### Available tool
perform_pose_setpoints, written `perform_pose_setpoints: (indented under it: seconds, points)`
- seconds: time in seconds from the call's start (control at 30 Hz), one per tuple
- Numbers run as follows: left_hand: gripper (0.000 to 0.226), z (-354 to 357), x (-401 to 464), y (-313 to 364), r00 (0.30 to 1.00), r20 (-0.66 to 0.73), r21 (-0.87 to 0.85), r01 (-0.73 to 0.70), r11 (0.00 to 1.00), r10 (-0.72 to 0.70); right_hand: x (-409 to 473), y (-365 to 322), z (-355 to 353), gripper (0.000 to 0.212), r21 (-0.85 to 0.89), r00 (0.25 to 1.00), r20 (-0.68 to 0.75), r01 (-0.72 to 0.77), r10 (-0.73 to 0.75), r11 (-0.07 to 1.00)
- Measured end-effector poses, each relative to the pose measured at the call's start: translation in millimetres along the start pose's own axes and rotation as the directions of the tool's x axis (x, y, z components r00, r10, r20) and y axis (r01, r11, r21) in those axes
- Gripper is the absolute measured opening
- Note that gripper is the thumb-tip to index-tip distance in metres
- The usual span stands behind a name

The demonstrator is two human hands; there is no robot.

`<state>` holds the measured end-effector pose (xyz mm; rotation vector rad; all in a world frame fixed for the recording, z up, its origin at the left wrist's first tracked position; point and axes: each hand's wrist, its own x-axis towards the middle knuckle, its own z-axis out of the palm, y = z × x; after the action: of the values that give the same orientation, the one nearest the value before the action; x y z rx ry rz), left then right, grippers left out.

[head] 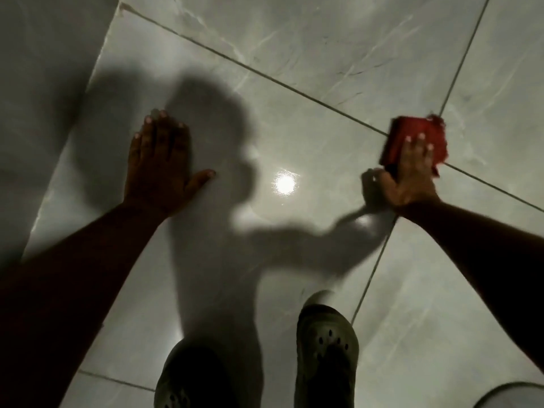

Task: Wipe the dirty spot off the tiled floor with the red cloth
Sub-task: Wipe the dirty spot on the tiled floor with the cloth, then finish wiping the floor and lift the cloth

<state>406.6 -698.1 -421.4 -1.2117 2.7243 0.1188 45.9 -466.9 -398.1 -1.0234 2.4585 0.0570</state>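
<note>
Both forearms enter from the lower corners, nearest the lens, dark in shadow and stretched forward with elbows out of view. Right hand lies palm-down on the red cloth, fingers extended and close together, thumb spread to the left and touching the floor. Grip state: flat and pressing, not curled around the cloth. Cloth is folded into a rough block with a frayed far corner; it sits on a dark grout line, just beyond where two grout lines cross under the wrist. Cloth edges are blurred. Dirty spot: cannot tell, no stain is distinguishable on the pale marbled tiles. Left hand is planted flat on the floor well apart from the cloth, fingers together pointing away, thumb splayed right, holding nothing. Between the hands: a bright round light reflection and the person's shadow on the glossy tile. At bottom edge, two dark perforated clogs stand on the tile.
</note>
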Motion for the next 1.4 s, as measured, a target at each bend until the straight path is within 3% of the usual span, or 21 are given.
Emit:
perform_pose_setpoints:
  seconds: [0.07,0.13,0.2,0.27,0.33,0.43,0.5,0.6,0.67,0.7,0.77,0.8,0.87,0.97,1.07,1.23,1.33,1.4]
  points:
    - [0.094,0.0,0.6,-0.2,1.000,0.010,-0.017,0.019,1.000,-0.019,-19.8,14.9,3.1,0.099,0.072,0.963,0.035,-0.268,0.266,0.961]
    - [0.094,1.2,-1.1,0.6,0.999,0.021,-0.041,0.044,0.998,-0.043,-36.3,0.4,13.3,0.088,0.180,0.846,0.081,-0.532,0.527,0.827]
    - [0.095,4.2,-5.0,2.0,0.999,0.027,-0.053,0.039,0.998,-0.038,-45.8,-38.7,27.1,0.088,0.246,0.732,0.121,-0.677,0.671,0.694]
    - [0.094,6.7,-9.0,1.8,0.999,0.019,-0.045,0.037,0.998,-0.036,-51.8,-83.8,35.6,0.095,0.286,0.696,0.122,-0.707,0.707,0.647]
    - [0.094,7.9,-12.0,0.3,0.998,0.022,-0.046,0.052,0.998,-0.051,-52.5,-123.7,41.3,0.101,0.286,0.781,0.108,-0.617,0.615,0.733]
    - [0.095,3.7,-15.0,-0.1,0.997,0.049,-0.045,0.069,0.997,-0.067,-69.5,-167.3,60.0,0.106,0.212,0.976,0.041,-0.217,0.213,0.953]
    - [0.097,-4.1,-17.8,4.6,0.993,0.081,-0.043,0.087,0.995,-0.083,-88.2,-175.8,69.4,0.108,0.180,1.000,-0.022,0.021,-0.017,0.984]
    - [0.095,-21.4,-24.7,24.4,0.985,0.138,-0.039,0.108,0.993,-0.102,-95.9,-161.1,59.0,0.095,0.163,0.989,-0.003,0.143,-0.145,0.976]
    - [0.082,-38.1,-28.7,50.0,0.982,0.168,-0.083,0.097,0.992,-0.082,-91.3,-146.1,34.1,0.080,0.259,0.985,0.004,0.166,-0.173,0.952]
    - [0.073,-46.8,-28.8,66.4,0.980,0.186,-0.140,0.092,0.986,-0.066,-87.5,-139.0,21.0,0.069,0.320,0.989,-0.069,0.143,-0.127,0.937]
    - [0.058,-60.1,-24.1,104.7,0.970,0.240,-0.274,0.103,0.956,-0.036,-71.0,-120.5,3.6,0.053,0.370,0.981,-0.182,0.001,0.071,0.929]
    - [0.051,-65.0,-19.3,125.3,0.966,0.258,-0.348,0.125,0.929,-0.033,-61.8,-112.3,-0.5,0.049,0.373,0.974,-0.164,-0.082,0.153,0.924]
    - [0.038,-69.3,-6.0,166.0,0.924,0.368,-0.482,0.283,0.830,-0.101,-48.8,-100.9,-1.0,0.046,0.343,0.984,-0.013,-0.165,0.180,0.925]
    - [0.043,-58.0,13.1,191.6,0.731,0.599,-0.532,0.668,0.521,-0.325,-41.5,-106.8,7.9,0.038,0.342,0.973,0.177,-0.200,0.146,0.918]
    - [0.042,-60.8,15.7,191.3,0.617,0.720,-0.533,0.785,0.315,-0.318,-47.3,-109.8,8.7,0.028,0.562,0.942,0.265,-0.326,0.208,0.761]
    - [0.026,-140.8,-29.0,205.8,0.629,0.765,-0.569,0.761,0.312,-0.138,-131.7,-91.5,-42.7,0.018,0.797,0.886,0.415,-0.463,0.206,0.388]
    - [0.033,-210.7,-61.9,228.6,0.548,0.836,-0.523,0.798,0.300,0.001,-203.1,-67.6,-104.4,0.007,0.852,0.855,0.464,-0.502,0.232,0.146]
    - [0.027,-252.6,-80.5,248.1,0.498,0.862,-0.504,0.820,0.272,0.099,-245.4,-48.1,-143.6,0.010,0.867,0.845,0.460,-0.493,0.274,0.067]
